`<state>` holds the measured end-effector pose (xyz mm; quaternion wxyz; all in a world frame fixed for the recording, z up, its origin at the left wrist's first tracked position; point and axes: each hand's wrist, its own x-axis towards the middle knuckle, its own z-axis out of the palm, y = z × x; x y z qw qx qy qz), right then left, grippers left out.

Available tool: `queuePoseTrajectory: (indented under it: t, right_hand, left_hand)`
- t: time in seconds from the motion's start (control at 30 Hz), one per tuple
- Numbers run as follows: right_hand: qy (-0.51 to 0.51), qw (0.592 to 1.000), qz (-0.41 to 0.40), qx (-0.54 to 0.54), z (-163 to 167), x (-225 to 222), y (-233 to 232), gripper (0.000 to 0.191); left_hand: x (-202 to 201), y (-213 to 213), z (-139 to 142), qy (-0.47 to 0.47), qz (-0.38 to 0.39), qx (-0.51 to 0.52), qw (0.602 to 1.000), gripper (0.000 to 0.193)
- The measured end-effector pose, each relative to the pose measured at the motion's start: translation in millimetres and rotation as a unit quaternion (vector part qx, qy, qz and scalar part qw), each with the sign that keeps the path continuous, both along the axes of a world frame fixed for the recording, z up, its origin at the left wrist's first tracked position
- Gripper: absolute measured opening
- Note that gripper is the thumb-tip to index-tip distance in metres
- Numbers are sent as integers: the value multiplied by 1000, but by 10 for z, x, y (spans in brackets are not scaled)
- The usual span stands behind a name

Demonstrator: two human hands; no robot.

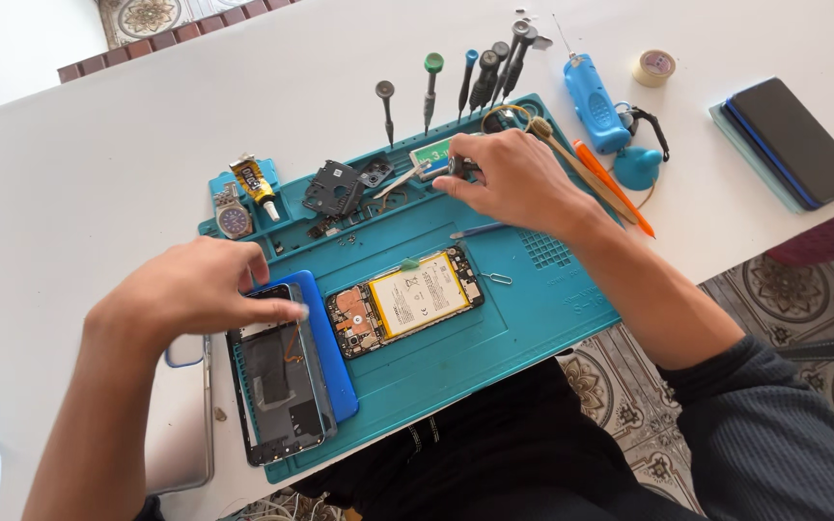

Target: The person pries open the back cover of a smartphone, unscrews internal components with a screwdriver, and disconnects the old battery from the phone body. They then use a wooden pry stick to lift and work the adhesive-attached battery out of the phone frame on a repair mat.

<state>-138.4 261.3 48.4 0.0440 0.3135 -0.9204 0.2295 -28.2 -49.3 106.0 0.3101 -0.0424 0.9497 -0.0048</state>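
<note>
My left hand (200,289) rests with its fingertips on the top edge of a phone frame (277,381) lying in a blue case on the teal work mat (494,328). Beside it, in the middle of the mat, lies an opened phone (407,301) with its battery and circuit board showing. My right hand (514,178) reaches to the mat's back tray and pinches a small dark tool (463,166) near a green-and-white item (431,154). A green pick (409,263) sits at the open phone's top edge.
Several screwdrivers (480,82) stand along the mat's back edge. A glue tube (255,183), a wristwatch (233,219) and a black plastic cover (332,188) lie at back left. A blue handheld tool (596,104), tape roll (653,68) and dark phone (795,140) sit to the right.
</note>
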Motion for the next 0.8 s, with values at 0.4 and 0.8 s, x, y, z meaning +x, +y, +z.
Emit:
queuePoseTrajectory:
  t: [0.4, 0.8]
  right_hand:
    - [-80, 992, 95, 32, 43, -60, 101, 23]
    - [-40, 999, -3, 1, 108, -174, 351, 19]
  left_hand:
    - [95, 171, -80, 86, -81, -8, 993, 96]
    - [139, 313, 71, 50, -66, -35, 996, 91]
